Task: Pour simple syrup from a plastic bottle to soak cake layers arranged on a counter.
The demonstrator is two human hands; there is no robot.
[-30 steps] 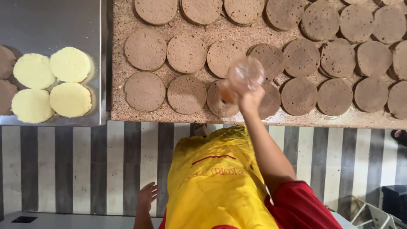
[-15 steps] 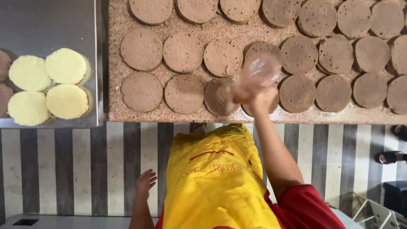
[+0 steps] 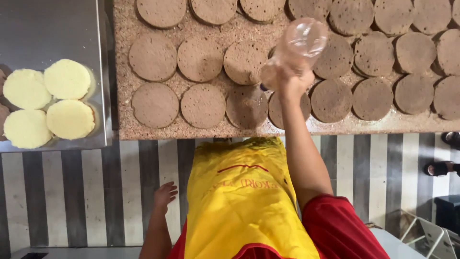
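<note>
Right hand (image 3: pixel 294 81): closed around a clear bottle (image 3: pixel 299 43), held over brown discs (image 3: pixel 247 105).
Left hand (image 3: pixel 165 195): open, hanging empty.
Progress: darkened discs below the hand; paler ones leftward untouched.

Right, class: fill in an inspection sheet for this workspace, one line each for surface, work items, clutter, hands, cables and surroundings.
Surface: speckled brown counter, crumb-strewn.
Work items: clear plastic bottle held above rows of brown round discs.
Clutter: four pale yellow rounds on a metal tray beside the counter.
Hands: right hand grips the bottle; left hand hangs open at the side, touching nothing.
Cables: nothing seen.
Surroundings: striped floor, yellow apron, dark shoes at the right edge.
</note>
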